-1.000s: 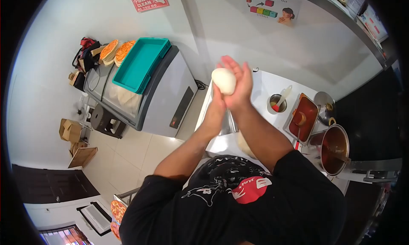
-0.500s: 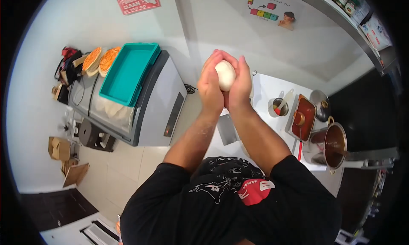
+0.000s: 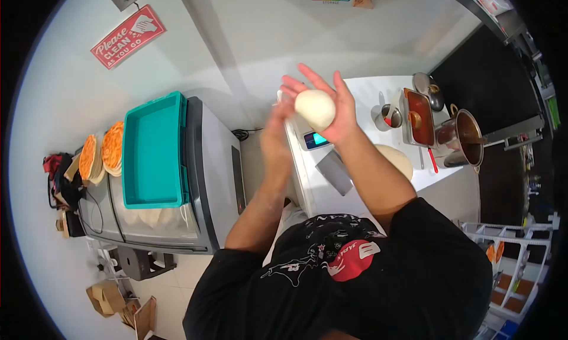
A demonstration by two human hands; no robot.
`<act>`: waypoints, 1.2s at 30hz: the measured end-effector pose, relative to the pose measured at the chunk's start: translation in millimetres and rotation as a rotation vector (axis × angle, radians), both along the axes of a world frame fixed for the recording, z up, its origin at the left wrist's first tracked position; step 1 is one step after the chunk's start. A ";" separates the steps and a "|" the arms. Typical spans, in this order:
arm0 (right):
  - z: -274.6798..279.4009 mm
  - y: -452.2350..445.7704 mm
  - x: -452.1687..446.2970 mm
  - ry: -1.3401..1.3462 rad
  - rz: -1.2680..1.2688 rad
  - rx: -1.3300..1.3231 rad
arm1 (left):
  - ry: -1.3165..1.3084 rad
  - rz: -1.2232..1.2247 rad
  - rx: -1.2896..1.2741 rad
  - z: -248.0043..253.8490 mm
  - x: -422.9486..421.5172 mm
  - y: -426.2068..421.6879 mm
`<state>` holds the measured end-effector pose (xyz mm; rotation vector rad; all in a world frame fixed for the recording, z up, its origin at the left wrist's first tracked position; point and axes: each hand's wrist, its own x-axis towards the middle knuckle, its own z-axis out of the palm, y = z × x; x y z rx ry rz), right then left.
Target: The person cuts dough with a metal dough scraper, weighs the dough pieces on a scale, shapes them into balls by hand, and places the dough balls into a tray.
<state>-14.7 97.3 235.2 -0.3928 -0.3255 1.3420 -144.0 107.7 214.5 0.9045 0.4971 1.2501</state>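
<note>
A smooth, pale dough ball [image 3: 315, 109] rests on the palm of my right hand [image 3: 342, 112], whose fingers are spread behind it. My left hand [image 3: 278, 130] is beside the ball on its left, smeared by motion, so its fingers and any contact with the dough are unclear. Below the hands, a digital scale [image 3: 316, 140] with a lit display and a grey metal scraper [image 3: 335, 172] lie on the white table [image 3: 369, 87]. A larger pale dough piece [image 3: 395, 161] is partly hidden behind my right forearm.
A teal tray [image 3: 155, 151] and topped flat breads [image 3: 112, 149] sit on the freezer [image 3: 216, 162] at left. Right on the table are a cup with a brush [image 3: 387, 117], a sauce tray [image 3: 419, 121] and a large pot [image 3: 460, 139].
The view has turned toward the left. My hands, earlier cupped together around the dough ball, have separated; the left has moved off to the side and the ball lies on the right palm.
</note>
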 end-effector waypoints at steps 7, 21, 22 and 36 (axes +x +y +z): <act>-10.4 32.1 -20.7 -0.258 -0.469 -0.392 | -0.308 -0.111 -0.023 -50.0 12.2 43.4; -70.7 61.1 24.9 -0.371 -0.283 -0.389 | -0.041 -0.214 -0.423 -76.5 38.6 57.1; -80.4 62.1 34.8 -0.490 -0.325 -0.466 | -0.035 -0.215 -0.431 -87.3 44.0 61.1; -97.6 -104.6 159.5 -0.636 -0.360 -0.639 | 0.845 0.088 0.227 -140.7 70.4 136.7</act>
